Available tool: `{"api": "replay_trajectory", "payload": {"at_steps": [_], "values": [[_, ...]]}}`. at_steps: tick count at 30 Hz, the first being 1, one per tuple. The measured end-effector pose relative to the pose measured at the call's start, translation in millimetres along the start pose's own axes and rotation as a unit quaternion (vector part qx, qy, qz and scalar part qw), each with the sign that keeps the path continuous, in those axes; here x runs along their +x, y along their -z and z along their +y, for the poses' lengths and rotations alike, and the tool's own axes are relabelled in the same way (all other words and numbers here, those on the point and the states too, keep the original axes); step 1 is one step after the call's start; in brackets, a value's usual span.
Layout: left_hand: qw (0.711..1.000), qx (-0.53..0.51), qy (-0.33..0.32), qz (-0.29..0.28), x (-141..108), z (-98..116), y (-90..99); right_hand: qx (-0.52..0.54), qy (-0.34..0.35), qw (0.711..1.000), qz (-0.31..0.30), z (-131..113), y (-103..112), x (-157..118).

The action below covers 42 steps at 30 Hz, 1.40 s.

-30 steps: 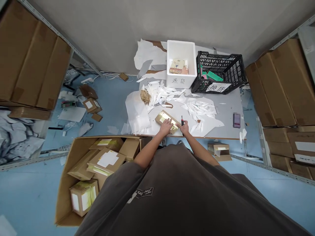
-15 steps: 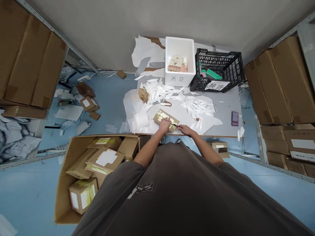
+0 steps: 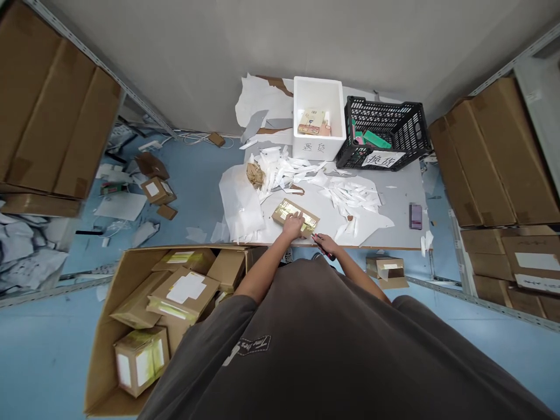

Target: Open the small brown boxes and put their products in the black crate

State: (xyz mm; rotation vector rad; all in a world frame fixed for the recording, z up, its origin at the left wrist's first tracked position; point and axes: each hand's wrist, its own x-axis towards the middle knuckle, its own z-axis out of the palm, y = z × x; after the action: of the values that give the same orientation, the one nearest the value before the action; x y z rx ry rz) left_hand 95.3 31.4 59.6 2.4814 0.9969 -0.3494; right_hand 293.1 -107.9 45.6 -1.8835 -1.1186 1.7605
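Note:
A small cardboard box (image 3: 286,208) wrapped in shiny yellowish tape lies at the table's front edge. My left hand (image 3: 294,224) holds it down, fingers over its top near the middle. My right hand (image 3: 327,244) is closed round a red and black box cutter (image 3: 329,255), just off the box's right front corner. The cutter's tip points toward that corner; I cannot tell whether it touches. White paper strips (image 3: 352,195) and crumpled brown paper (image 3: 254,174) lie behind the box, with a translucent plastic bag (image 3: 240,201) to its left.
At the table's back stand a white foam bin (image 3: 317,150) and a black plastic crate (image 3: 380,116) with green items inside. A phone (image 3: 415,216) lies on the right. A large open carton (image 3: 100,361) of parcels sits at lower left. Shelves with boxes (image 3: 511,157) flank both sides.
My right hand has drawn the box cutter back from the box's top toward me, and its handle has turned. My left hand stays on the box. The view has shifted slightly.

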Motion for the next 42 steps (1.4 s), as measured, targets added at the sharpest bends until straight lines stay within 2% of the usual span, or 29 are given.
{"api": "replay_trajectory", "payload": {"at_steps": [4,8,13,15,19,23,27,33,37,40,42], "values": [[0.999,-0.044,0.013,0.015,-3,-4,2.2,0.004,-0.026,1.0,-0.005,8,11,-16],[0.997,-0.047,0.017,0.051,6,-19,0.3,0.015,-0.022,0.999,0.042,12,23,-32],[0.999,-0.046,0.021,0.019,29,-39,-4.6,-0.05,-0.021,0.993,0.103,-4,12,-27],[0.999,-0.037,0.025,0.027,34,-41,-6.6,-0.088,-0.005,0.989,0.115,-9,6,-23],[0.997,-0.021,0.013,0.067,29,-38,-12.9,-0.175,0.059,0.974,0.133,-8,2,-18],[0.994,-0.027,0.006,0.105,16,-33,-22.3,-0.238,0.064,0.958,0.144,-4,0,-17],[0.991,-0.026,0.02,0.127,9,-27,-31.2,-0.282,0.074,0.943,0.159,-11,-9,-12],[0.99,-0.046,0.029,0.133,8,-26,-40.7,-0.333,0.009,0.923,0.191,-23,-18,-3],[0.989,-0.049,0.022,0.134,6,-24,-46.1,-0.35,0.006,0.92,0.177,-23,-15,-1],[0.988,-0.048,0.036,0.141,6,-22,-49.9,-0.34,0.001,0.92,0.198,-20,-12,1],[0.987,-0.048,0.038,0.15,6,-23,-51.9,-0.317,-0.002,0.924,0.214,-11,-2,-3]]}}
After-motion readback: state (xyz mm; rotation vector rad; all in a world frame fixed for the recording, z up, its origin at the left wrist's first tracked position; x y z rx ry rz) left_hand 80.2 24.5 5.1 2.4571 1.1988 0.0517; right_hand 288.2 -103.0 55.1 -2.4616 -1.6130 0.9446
